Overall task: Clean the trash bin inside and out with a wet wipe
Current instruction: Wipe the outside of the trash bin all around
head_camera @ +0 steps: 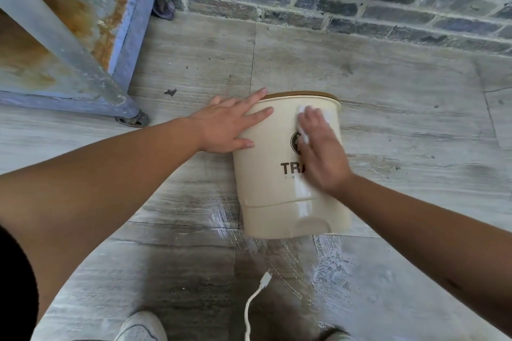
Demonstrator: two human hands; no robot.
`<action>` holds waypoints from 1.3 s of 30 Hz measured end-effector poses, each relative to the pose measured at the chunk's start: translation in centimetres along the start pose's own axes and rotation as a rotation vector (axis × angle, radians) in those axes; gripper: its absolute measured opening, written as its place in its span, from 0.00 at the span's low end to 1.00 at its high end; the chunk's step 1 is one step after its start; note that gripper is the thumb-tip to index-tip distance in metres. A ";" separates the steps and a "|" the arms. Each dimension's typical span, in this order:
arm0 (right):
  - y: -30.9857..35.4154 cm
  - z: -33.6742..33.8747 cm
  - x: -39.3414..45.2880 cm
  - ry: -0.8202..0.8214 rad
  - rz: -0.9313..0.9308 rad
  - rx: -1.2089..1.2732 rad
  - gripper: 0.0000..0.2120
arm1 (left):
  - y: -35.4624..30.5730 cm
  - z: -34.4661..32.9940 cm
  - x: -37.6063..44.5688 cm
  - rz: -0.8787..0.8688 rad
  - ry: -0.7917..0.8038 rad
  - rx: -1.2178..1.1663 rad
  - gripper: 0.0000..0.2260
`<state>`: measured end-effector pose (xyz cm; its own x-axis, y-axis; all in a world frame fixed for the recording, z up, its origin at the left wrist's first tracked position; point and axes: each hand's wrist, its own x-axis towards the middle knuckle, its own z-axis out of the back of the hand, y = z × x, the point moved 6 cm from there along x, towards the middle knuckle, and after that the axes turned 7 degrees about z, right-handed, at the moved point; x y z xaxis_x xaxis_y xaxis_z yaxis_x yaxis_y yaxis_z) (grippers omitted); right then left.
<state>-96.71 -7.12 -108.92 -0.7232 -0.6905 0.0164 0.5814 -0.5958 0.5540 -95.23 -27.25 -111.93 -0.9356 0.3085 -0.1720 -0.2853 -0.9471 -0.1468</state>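
Note:
A cream plastic trash bin (271,188) with a brown rim and dark lettering lies tilted on the grey floor, its opening turned away toward the brick wall. My left hand (230,124) rests flat on the bin's upper left side near the rim, fingers spread. My right hand (321,152) presses a white wet wipe (303,135) flat against the bin's front wall, covering part of the logo and the lettering. Only the wipe's edges show past my fingers. The bin's inside is hidden.
A rusty blue metal frame (83,36) with a caster wheel (133,119) stands at the left. A brick wall (332,3) runs along the back. A white cable with a plug (257,302) lies near my white shoes (141,327). Wet streaks mark the floor (332,263).

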 end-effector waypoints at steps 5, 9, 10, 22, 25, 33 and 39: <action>3.5 -2.5 -0.9 0.282 0.369 -0.327 0.27 | 0.3 0.2 0.3 0.000 0.027 -0.015 0.29; 5.5 -4.4 -4.4 0.443 0.623 -0.387 0.25 | 0.4 1.0 0.0 -0.018 -0.001 0.009 0.26; 5.8 -4.8 -5.5 0.488 0.676 -0.381 0.25 | 0.5 1.2 -0.3 -0.018 -0.003 0.007 0.25; -1.6 5.0 1.2 -0.283 -0.147 0.513 0.15 | 4.0 3.5 -4.1 0.455 -0.224 -0.404 0.25; -2.4 5.7 4.0 -0.375 -0.202 0.479 0.19 | 3.9 4.4 -3.6 0.594 -0.294 -0.561 0.24; 1.5 2.1 6.4 0.025 0.193 -0.262 0.23 | 4.6 7.2 -1.4 0.772 -0.166 -0.641 0.21; 2.8 3.2 9.5 0.033 0.187 -0.186 0.19 | 4.6 8.7 -0.5 0.829 0.157 -0.349 0.27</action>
<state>-103.16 -14.04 -104.55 -0.5858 -0.8070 0.0748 0.7645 -0.5196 0.3814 -97.92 -32.52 -104.04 -0.7665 -0.4263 -0.4804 0.5687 -0.7981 -0.1992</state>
